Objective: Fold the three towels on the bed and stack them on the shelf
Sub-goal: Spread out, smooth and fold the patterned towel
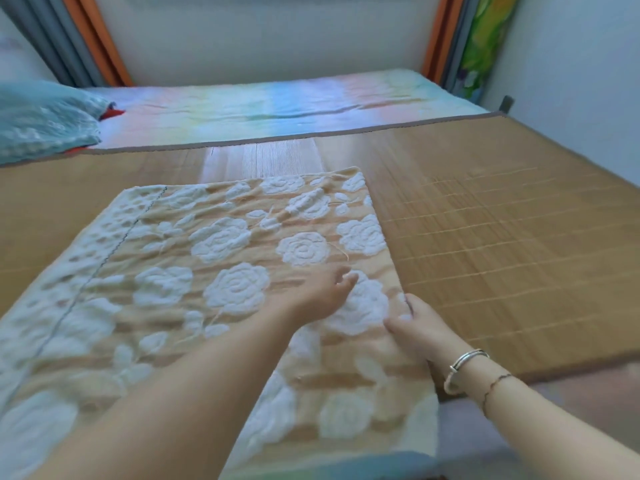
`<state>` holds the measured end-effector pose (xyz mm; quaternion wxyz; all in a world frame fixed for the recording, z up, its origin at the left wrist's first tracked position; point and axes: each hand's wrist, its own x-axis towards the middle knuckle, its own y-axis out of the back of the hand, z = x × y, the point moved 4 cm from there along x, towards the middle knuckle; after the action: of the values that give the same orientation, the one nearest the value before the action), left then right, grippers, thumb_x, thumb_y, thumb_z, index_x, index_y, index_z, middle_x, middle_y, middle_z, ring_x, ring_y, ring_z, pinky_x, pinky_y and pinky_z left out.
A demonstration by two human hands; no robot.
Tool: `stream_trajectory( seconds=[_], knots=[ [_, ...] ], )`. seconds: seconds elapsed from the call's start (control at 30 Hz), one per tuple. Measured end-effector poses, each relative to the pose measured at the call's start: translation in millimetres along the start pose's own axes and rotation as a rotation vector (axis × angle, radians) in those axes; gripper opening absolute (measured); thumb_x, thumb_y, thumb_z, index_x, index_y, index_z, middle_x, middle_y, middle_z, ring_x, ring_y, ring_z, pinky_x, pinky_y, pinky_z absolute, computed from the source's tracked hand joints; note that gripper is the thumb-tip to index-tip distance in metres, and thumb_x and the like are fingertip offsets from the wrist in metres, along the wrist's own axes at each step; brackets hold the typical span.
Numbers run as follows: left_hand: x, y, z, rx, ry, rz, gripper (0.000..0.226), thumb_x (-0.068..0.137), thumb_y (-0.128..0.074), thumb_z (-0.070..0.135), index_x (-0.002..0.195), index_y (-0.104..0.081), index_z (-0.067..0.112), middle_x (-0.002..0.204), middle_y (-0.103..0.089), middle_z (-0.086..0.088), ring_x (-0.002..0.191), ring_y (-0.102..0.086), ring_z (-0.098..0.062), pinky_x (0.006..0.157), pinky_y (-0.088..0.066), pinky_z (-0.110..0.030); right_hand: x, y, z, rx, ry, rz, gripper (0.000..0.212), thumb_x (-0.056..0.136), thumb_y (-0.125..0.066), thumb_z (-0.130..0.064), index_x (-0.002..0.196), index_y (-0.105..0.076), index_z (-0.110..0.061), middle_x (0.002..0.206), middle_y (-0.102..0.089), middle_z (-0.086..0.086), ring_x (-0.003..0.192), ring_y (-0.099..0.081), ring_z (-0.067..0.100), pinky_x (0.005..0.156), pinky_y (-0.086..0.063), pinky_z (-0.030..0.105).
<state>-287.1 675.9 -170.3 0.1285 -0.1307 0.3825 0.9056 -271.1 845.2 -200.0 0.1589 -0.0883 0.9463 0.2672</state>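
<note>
A beige towel (214, 258) with raised white roses lies spread flat on the bamboo mat (502, 237) of the bed. My left hand (323, 292) rests flat on the towel near its right side, fingers apart. My right hand (412, 329) pinches the towel's right edge between thumb and fingers. A bangle and a thin bracelet are on my right wrist. A strip of blue-green cloth (346, 469) shows under the towel at the bottom edge. No shelf is in view.
A teal pillow (41, 123) lies at the far left. A pastel striped sheet (277, 105) covers the bed's far half, up to the wall and the grey and orange curtains (86, 39). The mat's front right edge drops off to a grey surface (571, 393).
</note>
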Motion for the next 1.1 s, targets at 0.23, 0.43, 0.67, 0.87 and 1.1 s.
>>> stream_trajectory(
  seconds=[0.23, 0.43, 0.67, 0.87, 1.1],
  knots=[
    [9, 5, 33, -0.088, 0.018, 0.113, 0.046, 0.1, -0.037, 0.038, 0.144, -0.039, 0.024, 0.146, -0.044, -0.004, 0.13, -0.045, -0.021, 0.104, -0.037, -0.034, -21, 5, -20, 0.057, 0.146, 0.004, 0.02, 0.081, -0.055, -0.01, 0.097, -0.061, -0.02, 0.089, -0.067, -0.003, 0.089, -0.063, 0.021, 0.084, -0.049, 0.038],
    [61, -7, 51, 0.07, 0.01, 0.063, 0.049, 0.096, -0.046, 0.041, 0.143, -0.04, 0.03, 0.139, -0.051, -0.006, 0.111, -0.055, -0.021, 0.084, -0.042, -0.025, -7, 7, -20, 0.122, 0.22, -0.129, 0.033, 0.082, -0.054, -0.005, 0.107, -0.063, -0.024, 0.099, -0.07, 0.004, 0.096, -0.064, 0.02, 0.084, -0.05, 0.035],
    [99, 10, 53, 0.113, 0.136, 0.022, 0.041, 0.09, -0.047, 0.003, 0.125, -0.062, 0.017, 0.117, -0.06, -0.008, 0.097, -0.064, -0.026, 0.08, -0.057, -0.033, 12, 2, -30, 0.244, 0.182, -0.344, 0.036, 0.077, -0.057, -0.009, 0.11, -0.063, -0.022, 0.093, -0.062, -0.001, 0.086, -0.06, 0.012, 0.076, -0.049, 0.028],
    [57, 94, -9, -0.269, 0.17, 0.199, 0.042, 0.087, -0.04, -0.006, 0.118, -0.06, 0.012, 0.11, -0.053, -0.007, 0.094, -0.059, -0.021, 0.07, -0.059, -0.032, 8, -42, -97, 0.259, 0.236, -0.417, 0.039, 0.08, -0.058, -0.008, 0.114, -0.064, -0.027, 0.108, -0.067, 0.004, 0.092, -0.061, 0.01, 0.074, -0.051, 0.018],
    [-32, 214, -96, -0.443, 0.141, 0.213, 0.061, 0.084, -0.055, -0.008, 0.138, -0.047, 0.02, 0.102, -0.058, 0.001, 0.084, -0.06, -0.008, 0.064, -0.057, -0.022, -23, -142, -203, 0.169, 0.338, -0.517, 0.046, 0.082, -0.056, -0.008, 0.118, -0.058, -0.037, 0.114, -0.063, -0.007, 0.101, -0.06, 0.008, 0.084, -0.049, 0.021]
  ],
)
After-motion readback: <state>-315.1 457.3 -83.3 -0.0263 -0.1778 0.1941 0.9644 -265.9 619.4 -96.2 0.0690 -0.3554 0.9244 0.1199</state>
